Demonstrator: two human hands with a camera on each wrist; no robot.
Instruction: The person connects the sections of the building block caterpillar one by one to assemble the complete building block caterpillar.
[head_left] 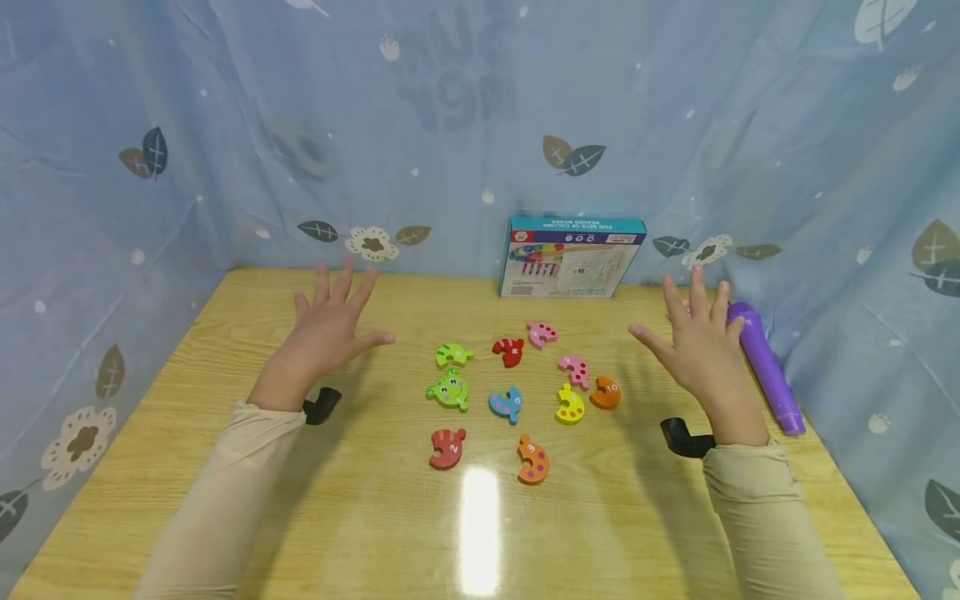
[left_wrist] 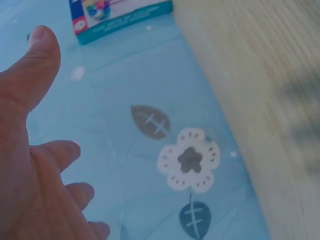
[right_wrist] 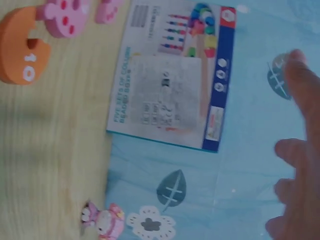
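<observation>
My left hand (head_left: pixel 321 340) is held up over the left part of the table, fingers spread, holding nothing. Over the right part, my right hand (head_left: pixel 701 346) is raised the same way and also holds nothing. Between them lie several loose number puzzle pieces: a green smiling head piece (head_left: pixel 450 390), a striped green piece (head_left: pixel 453 355), a red 8 (head_left: pixel 509 352), a blue piece (head_left: pixel 506 404), a yellow piece (head_left: pixel 570 405), an orange 10 (head_left: pixel 605 393), a red 2 (head_left: pixel 447 448), an orange 3 (head_left: pixel 533 461) and two pink pieces (head_left: pixel 542 334). Neither hand touches them.
A flat cardboard box (head_left: pixel 570 260) leans upright against the blue curtain (head_left: pixel 450 167) at the back. Beyond my right hand lies a purple cylinder (head_left: pixel 767 371). A small pink figurine (right_wrist: pixel 107 222) stands at the table's back edge in the right wrist view.
</observation>
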